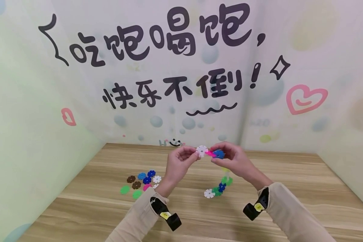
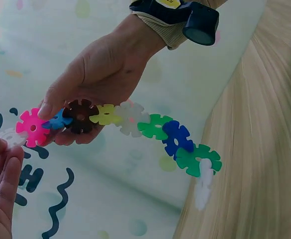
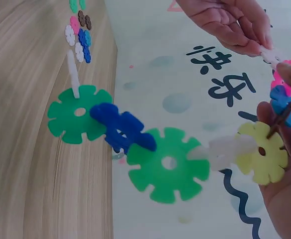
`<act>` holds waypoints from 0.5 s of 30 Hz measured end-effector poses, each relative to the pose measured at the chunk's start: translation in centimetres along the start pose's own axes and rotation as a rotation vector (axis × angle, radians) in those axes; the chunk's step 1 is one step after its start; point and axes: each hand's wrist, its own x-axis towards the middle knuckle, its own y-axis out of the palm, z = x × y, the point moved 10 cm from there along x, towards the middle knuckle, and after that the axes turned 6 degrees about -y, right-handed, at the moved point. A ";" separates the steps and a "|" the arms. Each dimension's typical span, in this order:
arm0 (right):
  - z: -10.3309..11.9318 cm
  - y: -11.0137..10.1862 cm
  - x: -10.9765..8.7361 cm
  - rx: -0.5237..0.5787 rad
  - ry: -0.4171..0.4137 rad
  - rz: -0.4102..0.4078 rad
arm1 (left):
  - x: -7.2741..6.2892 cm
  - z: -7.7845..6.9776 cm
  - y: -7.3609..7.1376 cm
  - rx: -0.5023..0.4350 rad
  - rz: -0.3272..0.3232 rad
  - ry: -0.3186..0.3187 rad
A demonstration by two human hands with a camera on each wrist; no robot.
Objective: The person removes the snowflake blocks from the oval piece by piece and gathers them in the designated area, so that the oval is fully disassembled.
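A chain of notched plastic snowflake discs [image 2: 177,139] in pink, blue, brown, yellow, white and green hangs from my right hand [image 1: 234,157]. Its thumb and fingers pinch the chain around the blue disc [image 1: 219,154], close to the pink disc [image 2: 32,127]. My left hand [image 1: 179,163] pinches a white disc [image 1: 201,151] between thumb and fingertips, edge to edge with the pink one. From the right hand the chain curves down through yellow and green discs to a white disc [image 1: 209,193] at its lower end.
Left of the left forearm, loose discs lie on the wooden table [image 1: 87,215]: brown [image 1: 131,179], blue [image 1: 151,173], white [image 1: 157,179], pink and green [image 1: 125,190]. A printed curtain [image 1: 157,124] stands behind the table.
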 end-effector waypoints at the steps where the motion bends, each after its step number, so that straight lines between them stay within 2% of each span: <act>1: 0.1 0.0 0.0 -0.009 -0.013 -0.006 | 0.0 0.0 0.1 -0.008 0.001 0.000; 4: 0.6 -0.1 0.1 -0.041 -0.056 -0.022 | 0.2 0.7 0.3 -0.033 0.018 0.006; 8: 1.2 -0.1 0.0 -0.107 -0.119 -0.029 | 0.6 2.4 0.6 -0.056 0.058 -0.009; 11: 1.3 -0.2 -0.1 -0.147 -0.131 -0.037 | 0.8 3.3 0.8 -0.054 0.089 -0.030; 15: 1.2 -0.2 -0.2 -0.154 -0.130 -0.046 | 0.9 3.6 1.1 -0.027 0.116 -0.041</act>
